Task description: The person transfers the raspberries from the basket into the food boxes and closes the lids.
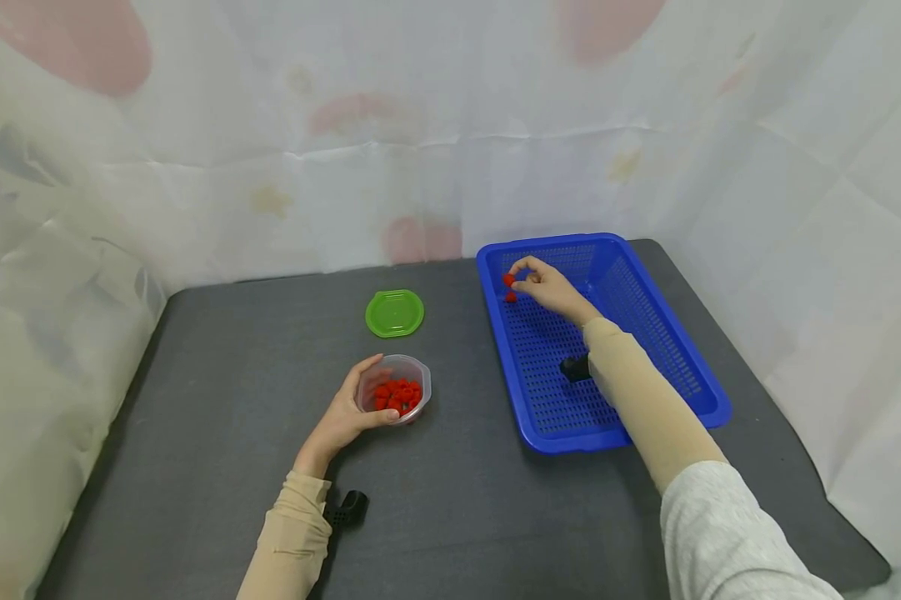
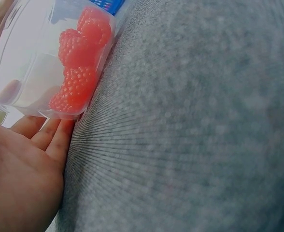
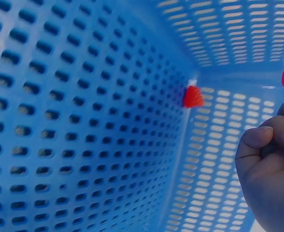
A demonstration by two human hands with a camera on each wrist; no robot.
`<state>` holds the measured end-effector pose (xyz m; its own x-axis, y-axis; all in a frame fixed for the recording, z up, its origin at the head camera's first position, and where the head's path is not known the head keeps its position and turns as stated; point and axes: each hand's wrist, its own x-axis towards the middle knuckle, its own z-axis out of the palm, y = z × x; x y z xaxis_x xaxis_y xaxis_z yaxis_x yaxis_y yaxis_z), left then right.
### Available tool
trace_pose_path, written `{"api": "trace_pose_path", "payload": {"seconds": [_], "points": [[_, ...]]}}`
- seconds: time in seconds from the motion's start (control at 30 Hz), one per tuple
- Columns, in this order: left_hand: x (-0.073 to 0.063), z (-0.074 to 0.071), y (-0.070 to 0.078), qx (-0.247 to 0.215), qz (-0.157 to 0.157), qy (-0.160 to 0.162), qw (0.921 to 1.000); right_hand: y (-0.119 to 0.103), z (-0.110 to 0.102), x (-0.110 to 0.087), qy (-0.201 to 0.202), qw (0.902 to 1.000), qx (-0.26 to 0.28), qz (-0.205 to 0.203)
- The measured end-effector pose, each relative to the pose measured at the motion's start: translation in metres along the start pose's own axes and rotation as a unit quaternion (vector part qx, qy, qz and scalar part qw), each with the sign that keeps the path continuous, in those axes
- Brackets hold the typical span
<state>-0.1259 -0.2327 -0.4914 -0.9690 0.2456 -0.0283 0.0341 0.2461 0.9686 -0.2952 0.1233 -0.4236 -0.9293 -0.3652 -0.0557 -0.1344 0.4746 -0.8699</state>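
Note:
My left hand [image 1: 350, 410] grips a clear plastic tub [image 1: 417, 369], thumb and fingers around its sides. Inside the tub lie several red raspberries [image 1: 397, 395]; the left wrist view shows their bumpy skin through the wall, with the tub close over the table. Over the far left part of a blue basket [image 1: 506, 358], my right hand [image 1: 546, 286] pinches one raspberry [image 1: 508, 279] between thumb and finger. Another raspberry [image 3: 193, 96] lies on the basket floor against the side wall, below that hand.
A green lid [image 1: 394, 313] lies flat on the dark grey table [image 1: 217, 417], beyond the tub and left of the basket. A patterned white curtain [image 1: 345, 200] hangs along the back and sides of the table.

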Motion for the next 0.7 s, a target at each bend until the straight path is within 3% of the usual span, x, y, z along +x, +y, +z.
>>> {"api": "trace_pose_path", "payload": {"seconds": [0.47,0.7], "points": [[0.000,0.001,-0.001,0.007,0.008,0.003,0.9999,-0.048,0.008,-0.010,-0.042,0.9947,0.057,-0.075],[-0.001,0.000,-0.001,0.003,0.013,-0.001,0.9999,-0.087,0.016,-0.025,-0.078,0.9905,0.038,-0.107]]}}
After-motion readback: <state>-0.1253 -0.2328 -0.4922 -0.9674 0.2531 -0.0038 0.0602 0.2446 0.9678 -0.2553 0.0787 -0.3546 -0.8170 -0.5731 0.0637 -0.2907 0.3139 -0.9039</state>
